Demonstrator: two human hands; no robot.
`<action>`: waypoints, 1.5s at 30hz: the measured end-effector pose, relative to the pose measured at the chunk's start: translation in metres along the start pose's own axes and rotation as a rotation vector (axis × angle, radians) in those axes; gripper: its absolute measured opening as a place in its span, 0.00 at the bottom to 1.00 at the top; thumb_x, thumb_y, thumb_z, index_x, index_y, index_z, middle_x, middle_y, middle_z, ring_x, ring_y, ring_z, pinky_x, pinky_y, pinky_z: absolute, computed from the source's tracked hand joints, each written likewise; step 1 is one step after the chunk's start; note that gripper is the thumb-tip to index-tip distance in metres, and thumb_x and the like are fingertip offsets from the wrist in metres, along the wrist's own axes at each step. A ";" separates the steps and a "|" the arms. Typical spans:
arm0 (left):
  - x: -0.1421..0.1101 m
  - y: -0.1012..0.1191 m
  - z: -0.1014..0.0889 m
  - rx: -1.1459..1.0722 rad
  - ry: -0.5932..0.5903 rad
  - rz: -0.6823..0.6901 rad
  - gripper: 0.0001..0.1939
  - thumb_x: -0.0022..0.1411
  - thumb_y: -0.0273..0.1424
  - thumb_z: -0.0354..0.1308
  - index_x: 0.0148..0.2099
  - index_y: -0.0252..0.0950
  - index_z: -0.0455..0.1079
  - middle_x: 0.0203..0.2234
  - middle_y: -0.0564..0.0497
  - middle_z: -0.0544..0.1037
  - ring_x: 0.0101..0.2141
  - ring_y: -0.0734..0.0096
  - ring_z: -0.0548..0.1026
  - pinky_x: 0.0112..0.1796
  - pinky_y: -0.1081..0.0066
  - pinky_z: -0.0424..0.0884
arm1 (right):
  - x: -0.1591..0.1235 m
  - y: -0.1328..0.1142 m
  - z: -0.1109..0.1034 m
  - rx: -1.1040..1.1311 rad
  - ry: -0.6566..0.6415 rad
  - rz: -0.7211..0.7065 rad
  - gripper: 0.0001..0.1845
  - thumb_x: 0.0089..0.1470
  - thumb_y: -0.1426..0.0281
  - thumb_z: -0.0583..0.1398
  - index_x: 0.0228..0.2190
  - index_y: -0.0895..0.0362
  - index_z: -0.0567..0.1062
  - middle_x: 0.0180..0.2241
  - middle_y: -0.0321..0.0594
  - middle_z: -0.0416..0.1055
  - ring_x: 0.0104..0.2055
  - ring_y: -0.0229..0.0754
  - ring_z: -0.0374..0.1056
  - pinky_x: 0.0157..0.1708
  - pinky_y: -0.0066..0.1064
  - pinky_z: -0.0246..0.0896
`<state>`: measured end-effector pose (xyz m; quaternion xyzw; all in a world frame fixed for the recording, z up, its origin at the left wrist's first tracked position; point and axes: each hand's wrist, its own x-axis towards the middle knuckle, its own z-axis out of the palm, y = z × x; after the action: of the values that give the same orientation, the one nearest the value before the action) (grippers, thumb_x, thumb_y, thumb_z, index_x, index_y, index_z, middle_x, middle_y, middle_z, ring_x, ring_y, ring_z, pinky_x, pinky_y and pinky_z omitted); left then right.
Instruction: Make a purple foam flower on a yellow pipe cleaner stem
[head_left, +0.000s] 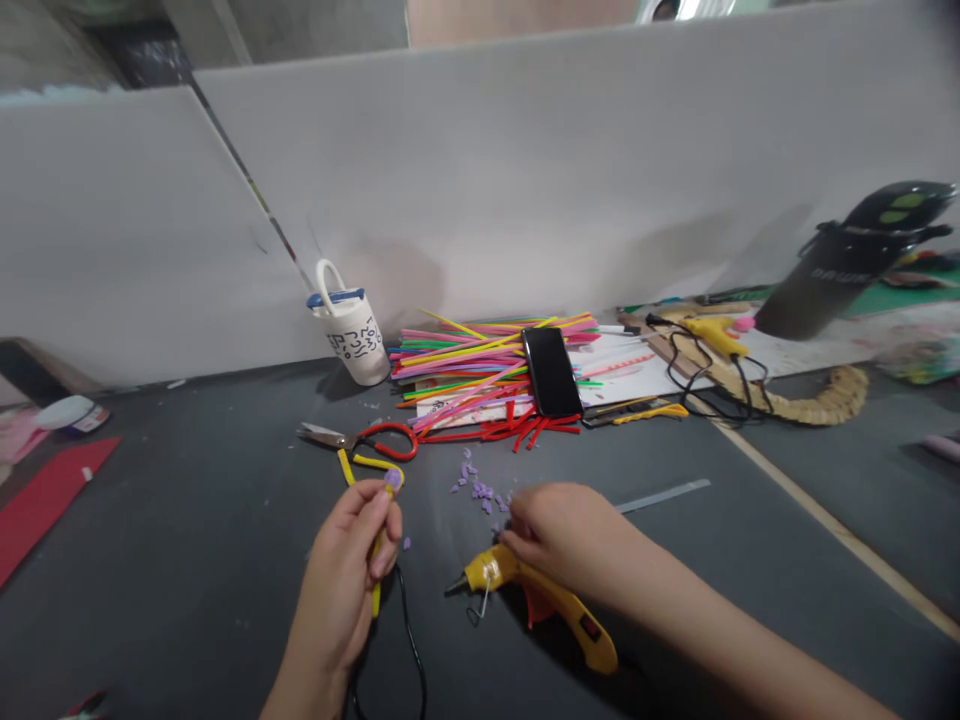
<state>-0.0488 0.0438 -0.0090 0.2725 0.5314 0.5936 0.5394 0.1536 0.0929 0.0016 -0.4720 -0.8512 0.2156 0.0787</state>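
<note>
At left, a dark grey tabletop with a red sheet and a round-lidded tub, backed by a low white partition; a grey wall beyond. Next, a white cup beside the partition, and scissors nearer. In the left hand, closed and gripping: a yellow stem with a purple tip. Centrally, a phone on a heap of coloured strips, with scattered purple bits in front. Over a yellow glue gun, the right hand, fingers bent. Rightward, a clear stick, a pale line across the table, a second glue gun and a dark bottle.

Cut off at the left edge: the red sheet. Hidden in the left fingers: part of the stem. Lost below the bottom edge: a black cord. Blurred: right fingertips; cannot tell whether gripping anything. Partly covered by the right hand: the near glue gun. Too vague at far right: a heap in clear plastic.
</note>
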 end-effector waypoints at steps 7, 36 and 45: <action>-0.008 -0.006 0.011 0.017 -0.079 -0.047 0.09 0.57 0.34 0.60 0.31 0.34 0.66 0.20 0.56 0.71 0.13 0.87 0.58 0.14 0.84 0.49 | -0.036 0.002 0.021 -0.159 -0.076 0.129 0.08 0.47 0.70 0.61 0.29 0.62 0.77 0.27 0.51 0.76 0.27 0.53 0.73 0.23 0.34 0.59; -0.018 -0.002 0.015 -0.015 -0.102 -0.091 0.11 0.58 0.36 0.59 0.29 0.33 0.69 0.15 0.58 0.67 0.13 0.88 0.53 0.16 0.83 0.51 | -0.045 0.024 -0.013 1.290 -0.182 0.225 0.14 0.51 0.62 0.58 0.32 0.61 0.74 0.15 0.30 0.62 0.16 0.30 0.50 0.17 0.24 0.42; -0.024 -0.004 0.013 0.023 -0.083 -0.063 0.11 0.55 0.37 0.62 0.30 0.34 0.69 0.17 0.58 0.70 0.13 0.88 0.58 0.14 0.85 0.50 | -0.004 -0.009 -0.013 1.343 0.044 0.062 0.09 0.46 0.72 0.63 0.33 0.53 0.73 0.27 0.33 0.68 0.25 0.33 0.61 0.25 0.25 0.58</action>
<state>-0.0295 0.0249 -0.0029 0.2862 0.5238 0.5582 0.5763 0.1533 0.0888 0.0174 -0.3493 -0.5166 0.6906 0.3663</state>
